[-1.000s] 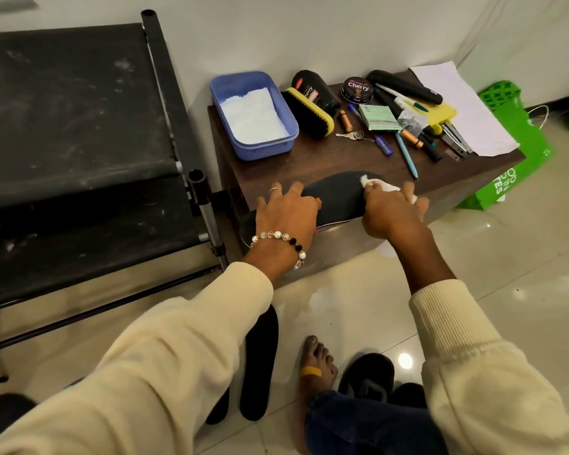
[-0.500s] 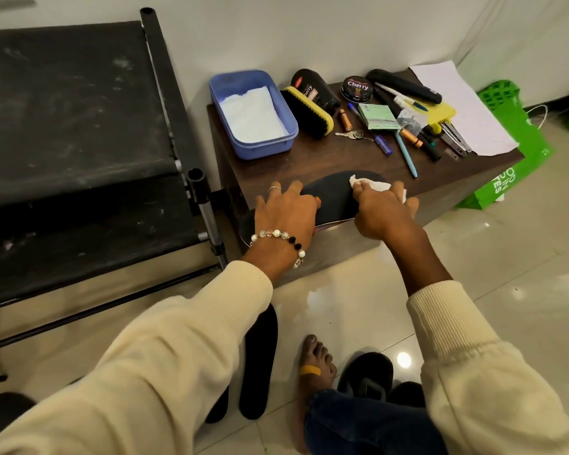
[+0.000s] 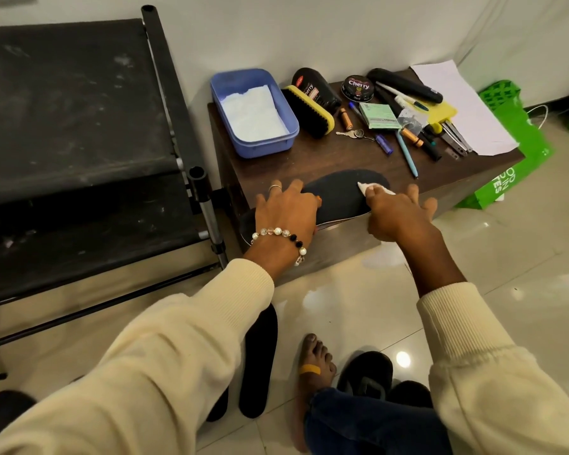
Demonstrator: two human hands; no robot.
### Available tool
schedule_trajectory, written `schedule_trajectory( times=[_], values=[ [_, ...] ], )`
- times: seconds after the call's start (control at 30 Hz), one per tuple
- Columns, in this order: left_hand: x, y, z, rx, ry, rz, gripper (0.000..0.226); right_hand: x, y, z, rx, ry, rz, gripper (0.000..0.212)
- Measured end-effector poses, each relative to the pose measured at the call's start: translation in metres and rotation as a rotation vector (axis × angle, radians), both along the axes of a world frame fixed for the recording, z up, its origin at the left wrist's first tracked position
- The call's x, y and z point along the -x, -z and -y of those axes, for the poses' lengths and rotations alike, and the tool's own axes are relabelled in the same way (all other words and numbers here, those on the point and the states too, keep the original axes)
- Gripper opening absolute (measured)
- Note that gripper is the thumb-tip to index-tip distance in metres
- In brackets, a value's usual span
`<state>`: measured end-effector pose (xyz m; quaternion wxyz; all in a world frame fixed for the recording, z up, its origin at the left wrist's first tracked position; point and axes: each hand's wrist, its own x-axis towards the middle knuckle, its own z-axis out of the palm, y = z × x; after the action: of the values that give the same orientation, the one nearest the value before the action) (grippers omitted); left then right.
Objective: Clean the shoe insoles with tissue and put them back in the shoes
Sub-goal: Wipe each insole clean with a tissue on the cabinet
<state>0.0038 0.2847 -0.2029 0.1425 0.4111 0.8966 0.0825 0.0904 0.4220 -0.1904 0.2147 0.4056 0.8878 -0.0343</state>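
Left hand (image 3: 288,210) flat on the black insole (image 3: 340,192), fingers spread, pinning its heel end at the front edge of the wooden table (image 3: 309,159). Right hand (image 3: 396,211) just beside it pinches a white tissue (image 3: 373,188) w/ curled fingers, pressing it on the insole's toe end. Second insole (image 3: 258,362) on the floor below the left forearm — black shoe (image 3: 365,372) under the right arm, blue tub (image 3: 253,147) of tissues beyond the left hand.

We see a left hand (image 3: 288,210) pressing flat on a black insole (image 3: 337,193) lying along the front edge of a dark wooden table (image 3: 312,159); the right hand (image 3: 396,215) holds a white tissue (image 3: 373,188) against the insole's toe end; a second insole (image 3: 258,362) lies on the tiled floor below; a blue tub (image 3: 253,114) stands at the table's back.
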Motion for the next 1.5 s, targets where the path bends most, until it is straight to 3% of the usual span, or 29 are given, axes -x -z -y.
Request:
schedule_trajectory(
  times=[0.1, 0.23, 0.37, 0.5, 0.6, 0.73, 0.83, 0.97, 1.03, 1.2, 1.4, 1.5],
  values=[
    [0.0, 0.001, 0.0, 0.009, 0.01, -0.002, 0.044, -0.002, 0.003, -0.011, -0.023, 0.053, -0.054, 0.073],
    [0.0, 0.002, 0.001, 0.004, 0.012, -0.004, 0.044, 0.0, 0.005, -0.012, -0.019, 0.078, -0.051, 0.073],
    [0.001, 0.002, 0.0, -0.002, -0.002, 0.012, 0.044, 0.001, 0.004, -0.002, -0.032, 0.089, -0.078, 0.049],
    [0.002, 0.003, 0.001, 0.005, 0.005, 0.027, 0.046, -0.001, 0.009, 0.011, -0.032, 0.074, -0.292, 0.035],
    [0.004, 0.003, 0.002, 0.027, 0.016, 0.052, 0.051, -0.01, 0.01, 0.003, 0.144, 0.178, -0.588, 0.024],
    [0.009, 0.001, 0.004, 0.085, 0.019, 0.109, 0.061, -0.033, -0.003, -0.008, 0.764, 0.845, -1.149, 0.015],
    [0.008, 0.0, 0.006, 0.106, 0.047, 0.052, 0.066, -0.048, 0.0, -0.016, 1.271, 1.176, -1.328, 0.029],
    [0.001, 0.005, 0.012, 0.052, -0.012, 0.046, 0.079, -0.059, 0.007, -0.01, 1.62, 1.319, -1.504, 0.077],
    [-0.005, 0.004, 0.017, 0.001, -0.068, 0.109, 0.081, -0.062, 0.004, -0.001, 1.693, 1.324, -1.551, 0.077],
    [-0.031, -0.018, 0.044, -0.172, -0.161, 0.234, 0.085, -0.071, -0.011, 0.038, 1.808, 1.208, -1.518, 0.032],
    [-0.071, -0.048, 0.111, -0.358, -0.307, 0.369, 0.093, -0.091, -0.024, 0.096, 1.704, 1.209, -1.566, 0.056],
    [-0.085, -0.066, 0.146, -0.396, -0.345, 0.384, 0.097, -0.099, -0.031, 0.132, 1.742, 1.167, -1.496, 0.048]
  ],
)
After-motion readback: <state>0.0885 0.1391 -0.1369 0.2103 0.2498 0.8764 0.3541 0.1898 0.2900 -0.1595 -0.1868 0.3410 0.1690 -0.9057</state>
